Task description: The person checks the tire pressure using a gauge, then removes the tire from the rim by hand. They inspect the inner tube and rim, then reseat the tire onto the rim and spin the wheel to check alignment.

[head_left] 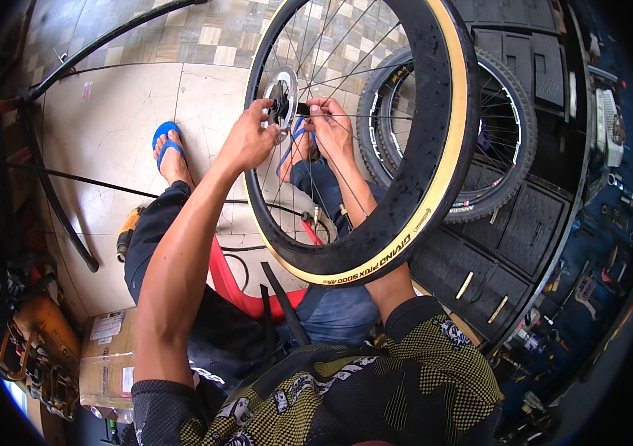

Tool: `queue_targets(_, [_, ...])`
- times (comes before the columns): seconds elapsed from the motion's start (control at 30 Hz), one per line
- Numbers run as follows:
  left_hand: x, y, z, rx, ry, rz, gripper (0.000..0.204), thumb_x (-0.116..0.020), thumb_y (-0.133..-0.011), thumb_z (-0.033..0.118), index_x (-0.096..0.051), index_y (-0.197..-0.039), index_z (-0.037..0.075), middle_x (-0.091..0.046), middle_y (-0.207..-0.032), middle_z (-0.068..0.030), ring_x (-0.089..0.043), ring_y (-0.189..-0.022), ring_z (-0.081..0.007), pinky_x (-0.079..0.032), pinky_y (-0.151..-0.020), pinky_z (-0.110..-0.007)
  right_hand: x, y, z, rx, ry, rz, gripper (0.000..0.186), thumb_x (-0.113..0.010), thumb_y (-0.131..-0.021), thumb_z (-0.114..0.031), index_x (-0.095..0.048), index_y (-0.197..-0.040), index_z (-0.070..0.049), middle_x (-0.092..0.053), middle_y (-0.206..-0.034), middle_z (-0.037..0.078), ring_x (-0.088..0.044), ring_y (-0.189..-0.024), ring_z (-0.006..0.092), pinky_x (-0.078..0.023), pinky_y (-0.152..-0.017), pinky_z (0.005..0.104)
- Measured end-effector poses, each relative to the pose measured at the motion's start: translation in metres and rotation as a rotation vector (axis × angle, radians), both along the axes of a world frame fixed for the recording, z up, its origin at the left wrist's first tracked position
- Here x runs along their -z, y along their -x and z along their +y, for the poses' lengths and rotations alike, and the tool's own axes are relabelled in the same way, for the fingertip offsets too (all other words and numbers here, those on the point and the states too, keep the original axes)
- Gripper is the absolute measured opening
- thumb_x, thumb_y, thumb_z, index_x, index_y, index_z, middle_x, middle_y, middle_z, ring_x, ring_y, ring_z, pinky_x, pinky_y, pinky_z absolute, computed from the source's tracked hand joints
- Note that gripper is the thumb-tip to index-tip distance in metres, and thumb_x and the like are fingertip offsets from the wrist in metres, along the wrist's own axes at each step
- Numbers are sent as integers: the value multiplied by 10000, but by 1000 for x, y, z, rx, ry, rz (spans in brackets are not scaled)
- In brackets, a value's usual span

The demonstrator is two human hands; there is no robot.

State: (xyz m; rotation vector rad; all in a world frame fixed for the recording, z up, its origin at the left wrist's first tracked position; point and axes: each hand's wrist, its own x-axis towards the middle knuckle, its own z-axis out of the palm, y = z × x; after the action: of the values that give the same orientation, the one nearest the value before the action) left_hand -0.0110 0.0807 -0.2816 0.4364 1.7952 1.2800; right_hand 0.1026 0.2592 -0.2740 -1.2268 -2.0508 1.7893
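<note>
A bicycle wheel with a tan-sidewall tyre [443, 197] and deep black rim [420, 134] is held upright and tilted in front of me, with a silver disc rotor [286, 80] at its hub [279, 104]. My left hand [253, 137] has its fingers curled on the hub end beside the rotor. My right hand [331, 126], reaching in among the spokes from the other side, has bent fingers closed at the hub's black body; whether it grips anything smaller there is hidden.
Another knobby-tyred wheel [521, 156] lies on black mats [480, 253] at right, beside a tool board [599, 245]. A red frame part [234, 290], black bars [63, 67] and cables surround my legs. A cardboard box [104, 364] and yellow cases [49, 334] stand lower left.
</note>
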Motion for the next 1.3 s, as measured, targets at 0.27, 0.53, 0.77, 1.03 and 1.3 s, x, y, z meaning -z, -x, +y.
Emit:
queue_targets(0.27, [-9, 16, -3, -77, 20, -179, 504, -637, -971, 195, -631, -1453, 48, -677, -1327, -243, -697, -1145, -310, -566, -966, -401, 5, -1, 6, 64, 55, 38, 226, -749, -1023, -139, -705, -1190, 8, -741, -1018, 80, -718, -849, 123, -610, -733, 270])
queue_targets(0.53, [-5, 19, -8, -97, 37, -259, 409, -645, -985, 180, -664, -1380, 79, -664, -1254, -93, -664, -1070, -186, -586, -863, -353, 0, 1, 1, 75, 129, 18, 274, -800, -1000, -222, -699, -1190, -53, -714, -1017, 49, -704, -828, 114, -596, -735, 262])
queue_targets(0.77, [1, 14, -7, -240, -48, -330, 342, -693, -912, 176, -706, -1206, 1, -711, -989, -70, -631, -834, -153, -520, -727, -301, -1, -5, 5, 45, 166, -9, 572, -867, -930, -198, -540, -1380, -64, -668, -992, 43, -634, -722, 86, -500, -614, 232])
queue_targets(1.03, [-20, 20, -12, -375, -117, -344, 230, -692, -1027, 250, -712, -1080, 27, -677, -867, 2, -583, -743, -80, -511, -655, -270, -35, 1, -3, -180, 279, 115, 385, -727, -1035, -156, -665, -1401, -56, -631, -855, -11, -567, -682, 51, -458, -635, 216])
queue_targets(1.3, [-65, 36, -7, -421, -328, -74, 226, -691, -1043, 177, -732, -1109, -36, -708, -902, -21, -623, -836, -94, -529, -780, -286, -40, 5, -9, -117, 35, 449, 481, -677, -1074, -200, -587, -1515, -32, -668, -866, -20, -516, -592, 26, -401, -555, 200])
